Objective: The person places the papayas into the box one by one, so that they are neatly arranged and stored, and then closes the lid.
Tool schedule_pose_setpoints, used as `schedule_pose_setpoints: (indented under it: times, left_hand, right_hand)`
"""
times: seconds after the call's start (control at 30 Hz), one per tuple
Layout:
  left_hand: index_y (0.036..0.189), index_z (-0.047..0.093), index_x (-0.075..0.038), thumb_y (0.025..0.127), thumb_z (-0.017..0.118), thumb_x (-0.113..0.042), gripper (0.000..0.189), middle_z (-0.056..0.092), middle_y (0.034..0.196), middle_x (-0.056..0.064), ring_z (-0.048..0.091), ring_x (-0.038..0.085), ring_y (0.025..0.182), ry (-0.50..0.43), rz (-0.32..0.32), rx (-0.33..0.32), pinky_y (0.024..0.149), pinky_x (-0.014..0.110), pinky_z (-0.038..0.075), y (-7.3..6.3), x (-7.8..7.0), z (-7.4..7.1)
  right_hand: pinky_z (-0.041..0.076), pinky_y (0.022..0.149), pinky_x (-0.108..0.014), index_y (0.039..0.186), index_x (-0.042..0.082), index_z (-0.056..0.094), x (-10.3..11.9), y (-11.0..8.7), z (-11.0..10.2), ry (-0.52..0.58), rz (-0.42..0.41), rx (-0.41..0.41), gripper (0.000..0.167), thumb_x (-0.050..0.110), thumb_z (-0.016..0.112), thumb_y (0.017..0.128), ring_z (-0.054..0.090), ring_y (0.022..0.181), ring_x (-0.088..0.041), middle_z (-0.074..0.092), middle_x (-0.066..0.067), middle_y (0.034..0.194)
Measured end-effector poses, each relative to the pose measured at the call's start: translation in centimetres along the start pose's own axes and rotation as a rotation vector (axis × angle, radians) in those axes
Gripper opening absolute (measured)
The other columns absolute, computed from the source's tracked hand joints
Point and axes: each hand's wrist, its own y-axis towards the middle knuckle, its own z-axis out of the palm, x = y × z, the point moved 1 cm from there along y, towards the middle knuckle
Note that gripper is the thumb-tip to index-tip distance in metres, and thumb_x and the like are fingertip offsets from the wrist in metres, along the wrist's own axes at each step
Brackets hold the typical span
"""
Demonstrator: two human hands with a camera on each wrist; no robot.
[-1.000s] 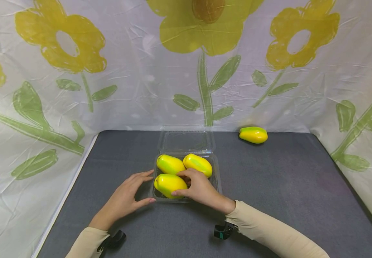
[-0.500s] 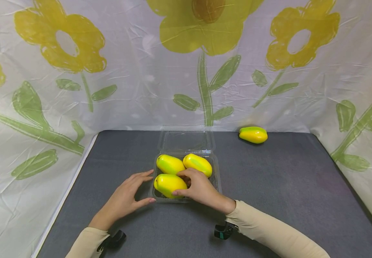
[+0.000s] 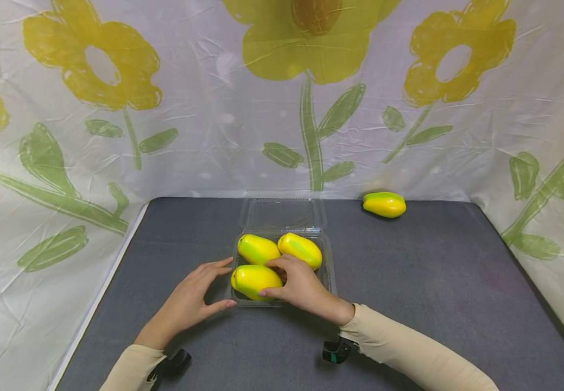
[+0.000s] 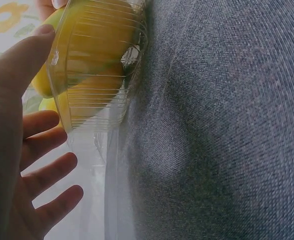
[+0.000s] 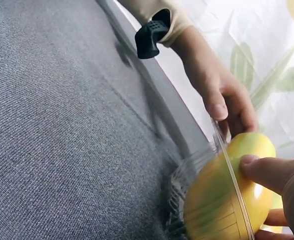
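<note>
A clear plastic clamshell box (image 3: 331,274) sits on the grey table with its lid laid back behind it. Three yellow-green papayas lie inside: one back left (image 3: 257,250), one back right (image 3: 303,251) and a front papaya (image 3: 253,281). My right hand (image 3: 306,290) grips the right end of the front papaya between thumb and fingers; the right wrist view shows its thumb on the fruit (image 5: 229,195). At the box's left side is my left hand (image 3: 191,296), fingers spread and nearly straight, its thumb and fingertips at the rim (image 4: 61,107).
Another papaya (image 3: 384,205) lies at the back right edge of the table, near the flowered cloth backdrop (image 3: 203,119). The transparent lid (image 3: 282,214) spreads behind the box, close to that cloth. Both wrists carry a dark strapped device.
The front papaya has shifted slightly left within the box, and my right hand has moved left with it. My left hand has stayed in place.
</note>
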Motion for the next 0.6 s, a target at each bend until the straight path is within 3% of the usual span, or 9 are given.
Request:
schedule_pose_setpoints:
  times: [0.23,0.6]
  left_hand:
    - [0.135,0.057,-0.013,0.077,0.079,-0.053,0.074,0.049,0.152,-0.002,0.051,0.023,0.134,-0.003,-0.004,0.009,0.108,0.051,0.047,0.0,0.0,0.0]
    - [0.136,0.056,-0.014,0.078,0.078,-0.054,0.074,0.048,0.153,-0.001,0.051,0.023,0.134,-0.010,-0.004,0.017,0.109,0.050,0.046,0.0,0.1,-0.1]
  right_hand:
    - [0.053,0.081,-0.026,0.123,0.006,0.068,-0.1,-0.1,-0.1,0.012,0.005,0.007,0.062,0.039,0.087,0.074,0.063,0.095,-0.016,0.070,-0.005,0.111]
    - [0.059,0.086,-0.042,0.123,0.006,0.067,-0.2,-0.5,-1.1,0.133,0.026,0.026,0.061,0.034,0.088,0.074,0.067,0.101,-0.026,0.068,-0.011,0.115]
